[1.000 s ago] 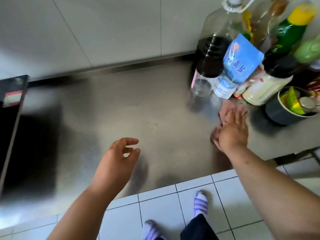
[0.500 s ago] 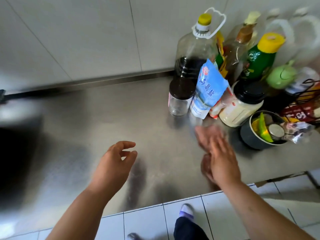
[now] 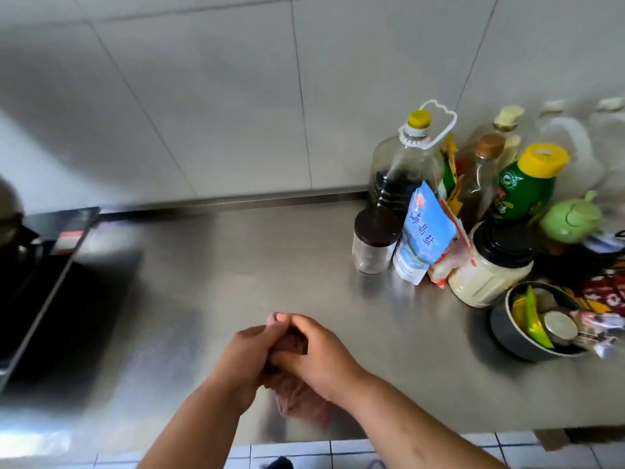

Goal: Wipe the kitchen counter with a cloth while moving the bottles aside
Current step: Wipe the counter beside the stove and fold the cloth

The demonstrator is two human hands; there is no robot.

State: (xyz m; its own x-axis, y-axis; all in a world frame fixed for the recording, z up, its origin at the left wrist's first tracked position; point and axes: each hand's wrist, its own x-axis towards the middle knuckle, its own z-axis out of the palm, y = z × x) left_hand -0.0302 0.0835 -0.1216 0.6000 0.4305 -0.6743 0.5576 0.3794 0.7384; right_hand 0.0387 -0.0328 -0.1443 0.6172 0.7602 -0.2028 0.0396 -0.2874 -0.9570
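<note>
A second ago I had the right hand [image 3: 321, 362] pressing the cloth [image 3: 299, 402] flat just in front of the bottles [image 3: 402, 174], with the left hand [image 3: 241, 362] idle and loose over the middle of the surface [image 3: 236, 265]. Now I have both hands together near the front edge, about midway along it, and the pink cloth is bunched between them. Both have their fingers curled round it, and a fold hangs out below the right wrist. The bottles, the small dark-lidded jar [image 3: 373, 242] and the blue salt bag [image 3: 422, 235] are crowded in the back right corner, well apart from my hands. The stove [image 3: 50, 282] sits at the left edge. I read this as a pause to regather or refold the cloth. Wiping is on hold, and nothing in that corner looks moved aside yet.
</note>
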